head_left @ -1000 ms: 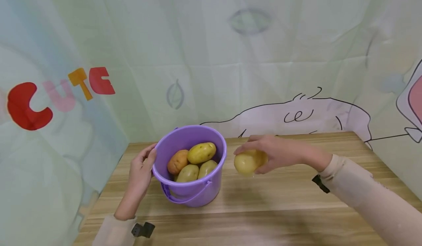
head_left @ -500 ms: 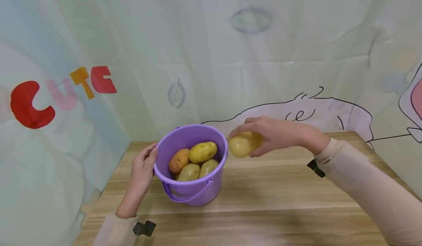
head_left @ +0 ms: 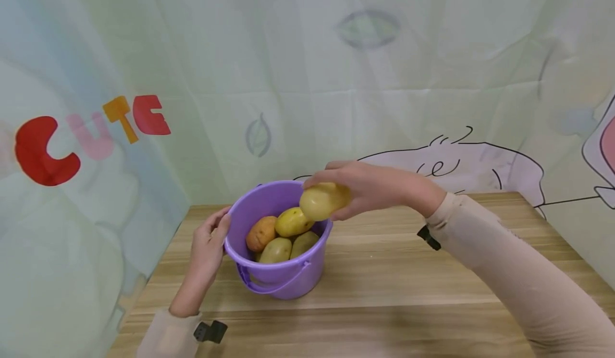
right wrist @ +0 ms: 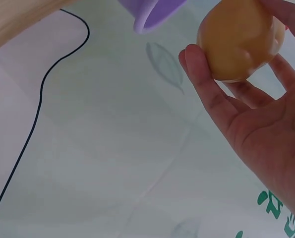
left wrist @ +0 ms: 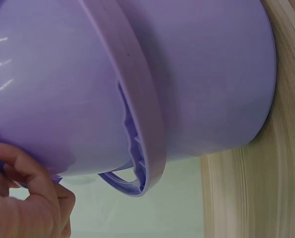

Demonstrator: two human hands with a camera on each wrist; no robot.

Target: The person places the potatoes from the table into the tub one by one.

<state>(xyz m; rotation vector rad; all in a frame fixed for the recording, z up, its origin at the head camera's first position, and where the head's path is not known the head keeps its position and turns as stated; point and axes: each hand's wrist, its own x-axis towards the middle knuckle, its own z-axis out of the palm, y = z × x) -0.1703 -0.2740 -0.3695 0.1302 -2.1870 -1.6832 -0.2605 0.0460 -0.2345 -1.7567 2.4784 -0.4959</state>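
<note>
A purple bucket point(head_left: 295, 282) stands on the wooden table, its handle point(left wrist: 149, 119) hanging down at the near side. My left hand point(head_left: 206, 246) grips the bucket's rim on the left, thumb and fingers either side of it. Above the bucket's right rim, my right hand point(head_left: 372, 187) holds a smooth pale-yellow potato point(head_left: 319, 203), with the fingers curled round it in the right wrist view. Inside the bucket lie an orange-brown potato point(head_left: 261, 233), a yellow potato point(head_left: 290, 222) partly behind the held one, and greenish potatoes point(head_left: 275, 251) nearer the front. The bucket's bottom is hidden.
The wood-grain table point(head_left: 408, 288) extends to the right and in front of the bucket. A printed curtain point(head_left: 298, 70) with cartoon drawings and coloured letters hangs close behind and to the left of the table.
My right hand has lifted the potato from beside the bucket and carried it up and left, over the right rim. The left hand and the bucket have hardly moved.
</note>
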